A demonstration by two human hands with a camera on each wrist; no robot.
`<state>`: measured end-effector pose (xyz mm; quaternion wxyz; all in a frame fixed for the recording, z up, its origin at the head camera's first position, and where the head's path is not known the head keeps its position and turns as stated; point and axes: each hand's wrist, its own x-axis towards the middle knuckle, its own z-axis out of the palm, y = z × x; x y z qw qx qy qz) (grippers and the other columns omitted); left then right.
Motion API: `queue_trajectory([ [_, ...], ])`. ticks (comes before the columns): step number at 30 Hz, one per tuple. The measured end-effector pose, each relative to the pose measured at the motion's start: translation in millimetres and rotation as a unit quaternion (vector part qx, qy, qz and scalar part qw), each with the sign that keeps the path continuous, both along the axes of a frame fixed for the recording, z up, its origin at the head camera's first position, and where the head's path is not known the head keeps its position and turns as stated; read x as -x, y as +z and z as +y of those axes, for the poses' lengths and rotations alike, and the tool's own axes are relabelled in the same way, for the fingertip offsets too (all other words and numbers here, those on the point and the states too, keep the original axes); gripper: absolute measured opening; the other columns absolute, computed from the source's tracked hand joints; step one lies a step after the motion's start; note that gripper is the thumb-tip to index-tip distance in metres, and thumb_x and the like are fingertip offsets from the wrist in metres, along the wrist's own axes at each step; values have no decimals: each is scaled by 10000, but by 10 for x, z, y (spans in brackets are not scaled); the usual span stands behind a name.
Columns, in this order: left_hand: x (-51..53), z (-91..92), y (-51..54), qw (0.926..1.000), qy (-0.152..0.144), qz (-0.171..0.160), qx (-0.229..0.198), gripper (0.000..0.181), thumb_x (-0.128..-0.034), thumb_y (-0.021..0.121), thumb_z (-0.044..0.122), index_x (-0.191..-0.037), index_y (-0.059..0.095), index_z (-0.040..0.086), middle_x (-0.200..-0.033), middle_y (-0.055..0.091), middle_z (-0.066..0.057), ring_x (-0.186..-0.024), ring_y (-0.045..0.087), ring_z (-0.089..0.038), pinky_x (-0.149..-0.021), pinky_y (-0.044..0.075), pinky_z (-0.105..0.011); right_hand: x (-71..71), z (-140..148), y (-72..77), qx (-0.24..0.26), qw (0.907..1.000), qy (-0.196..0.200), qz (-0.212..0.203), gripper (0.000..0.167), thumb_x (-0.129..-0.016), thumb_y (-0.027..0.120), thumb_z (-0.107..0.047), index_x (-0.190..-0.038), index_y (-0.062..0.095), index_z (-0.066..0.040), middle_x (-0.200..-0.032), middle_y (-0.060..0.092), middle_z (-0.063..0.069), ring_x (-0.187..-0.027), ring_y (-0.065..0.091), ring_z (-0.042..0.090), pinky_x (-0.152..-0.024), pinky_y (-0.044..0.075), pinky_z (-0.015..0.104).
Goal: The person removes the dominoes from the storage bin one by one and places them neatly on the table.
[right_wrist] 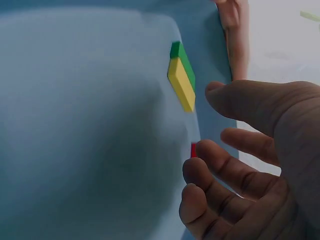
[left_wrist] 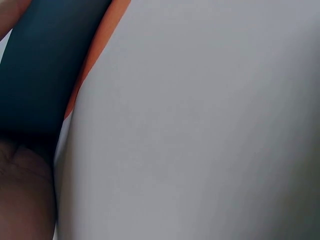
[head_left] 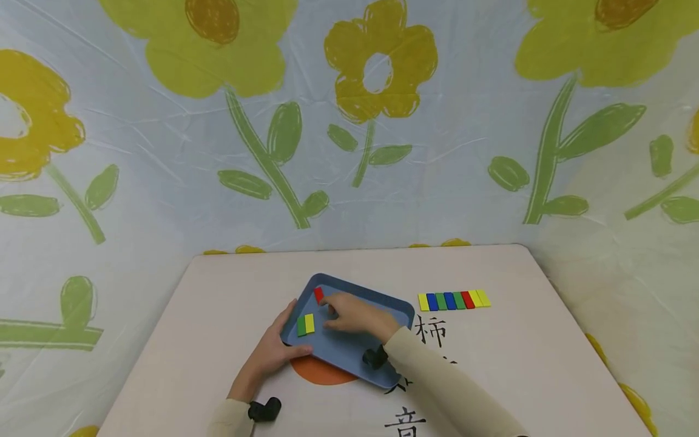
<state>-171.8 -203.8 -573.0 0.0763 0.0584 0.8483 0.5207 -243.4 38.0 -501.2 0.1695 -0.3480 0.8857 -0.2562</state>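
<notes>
A blue tray [head_left: 344,352] lies slanted on the table, and my left hand [head_left: 273,348] holds its left corner, thumb on the near rim and fingers along the left side. Inside the tray, a green tile [head_left: 301,326] and a yellow tile [head_left: 309,323] sit side by side. A red tile [head_left: 319,295] lies farther back. My right hand [head_left: 349,314] is over the tray, fingertips close to the red tile. In the right wrist view its thumb stands apart from its bent fingers, nothing between them; the fingers partly hide the red tile [right_wrist: 193,149].
Right of the tray, a row of yellow, blue, green and red tiles [head_left: 454,300] lies on the white table [head_left: 229,285]. The tabletop bears black printed characters [head_left: 406,422] and an orange round patch [head_left: 319,371], partly under the tray. A flowered cloth [head_left: 448,182] hangs behind.
</notes>
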Motion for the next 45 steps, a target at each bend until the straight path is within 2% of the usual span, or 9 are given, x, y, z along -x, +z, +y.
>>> queue_trajectory([
  [9, 3, 12, 33, 9999, -35, 63, -114, 1125, -780, 905, 320, -1659, 205, 268, -1714, 233, -77, -1578, 208, -376, -1240, 180, -668, 25, -231, -113, -247, 9994, 205, 92, 397, -976, 717, -250, -1308, 670, -36, -957, 646, -3, -808, 531, 85, -728, 487, 210],
  [16, -3, 5, 34, 9999, -48, 68, -83, 1122, -780, 902, 304, -1660, 207, 251, -1712, 236, -85, -1576, 213, -381, -1237, 193, -667, 27, -287, -209, -200, 9997, 124, 29, 392, -973, 716, -238, -1308, 675, -39, -782, 536, -42, -693, 488, 66, -604, 400, 185],
  [20, -6, 4, 45, 9999, -46, 41, -98, 1120, -780, 902, 307, -1659, 209, 255, -1712, 236, -85, -1578, 207, -376, -1241, 189, -661, 33, -305, -221, -148, 9998, 133, 0, 387, -972, 715, -217, -1311, 671, -36, -742, 508, -40, -660, 477, 70, -575, 377, 191],
  [26, -15, 2, 30, 9999, -44, 14, -125, 1123, -781, 902, 308, -1659, 204, 265, -1715, 229, -84, -1576, 209, -380, -1237, 188, -670, 63, -340, -231, -263, 9991, 300, 111, 368, -979, 695, -159, -1335, 664, -70, -801, 546, -33, -693, 485, 72, -610, 397, 187],
  [29, -15, 4, 29, 9999, -29, 60, -149, 1123, -778, 904, 302, -1659, 208, 258, -1713, 234, -80, -1576, 213, -375, -1238, 190, -666, 81, -357, -244, -241, 9991, 315, 134, 372, -977, 674, -105, -1348, 663, -86, -885, 603, -23, -698, 489, 75, -625, 403, 183],
  [33, -11, 6, 40, 9998, -45, 113, -168, 1122, -778, 903, 294, -1660, 213, 229, -1711, 243, -81, -1574, 220, -372, -1240, 194, -657, 98, -359, -246, -268, 9992, 278, 38, 442, -944, 659, -36, -1381, 640, -102, -954, 634, 2, -711, 497, 89, -620, 408, 191],
  [40, -4, 1, 25, 9999, -14, 78, -142, 1128, -774, 908, 308, -1660, 215, 227, -1711, 246, -72, -1574, 220, -371, -1241, 190, -658, 113, -368, -228, -507, 9981, 349, 43, 544, -917, 780, -192, -1425, 598, -120, -1051, 661, -26, -863, 552, 69, -777, 513, 199],
  [45, -11, 5, 31, 9999, 19, 25, -95, 1114, -778, 904, 318, -1656, 220, 277, -1710, 248, -78, -1573, 221, -378, -1237, 192, -668, 92, -377, -209, -619, 9974, 334, 152, 500, -912, 795, -210, -1376, 631, -124, -1091, 668, -22, -890, 550, 77, -825, 522, 218],
])
